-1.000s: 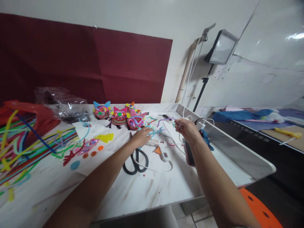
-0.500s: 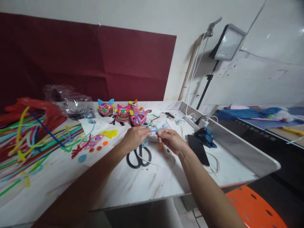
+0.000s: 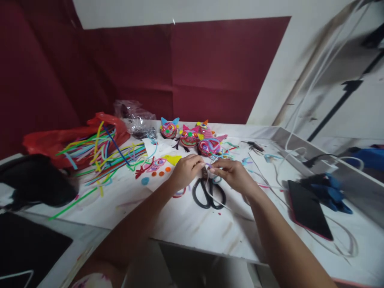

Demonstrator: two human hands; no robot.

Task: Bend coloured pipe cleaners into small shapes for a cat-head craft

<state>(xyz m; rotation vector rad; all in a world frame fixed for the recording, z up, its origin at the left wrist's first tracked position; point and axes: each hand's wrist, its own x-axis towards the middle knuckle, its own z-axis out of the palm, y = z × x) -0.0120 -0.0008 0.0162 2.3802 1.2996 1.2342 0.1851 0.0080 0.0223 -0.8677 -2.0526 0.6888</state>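
Over the handles of black scissors (image 3: 209, 196), my left hand (image 3: 188, 171) and my right hand (image 3: 232, 174) come close together. Their fingertips pinch a short purple pipe cleaner (image 3: 208, 165), mostly covered by the fingers. The scissors lie on the table with their blades partly hidden under my hands. A small red and blue loop (image 3: 180, 193) rests just below my left hand. Behind my hands sit several colourful pipe-cleaner animal heads, such as a pink one (image 3: 189, 138) and one with blue ears (image 3: 169, 129).
Many loose pipe cleaners (image 3: 112, 154) spill from a red plastic bag (image 3: 120, 126) on the left. Orange discs (image 3: 161, 174) and a blue disc (image 3: 145, 181) lie near my left forearm. On the right are a dark tablet-like device (image 3: 309, 210), a blue cloth (image 3: 328, 192) and white cables.
The camera view has turned left, so the scene sits further right and more of the left side shows. Both hands still pinch the pipe cleaner above the scissors.
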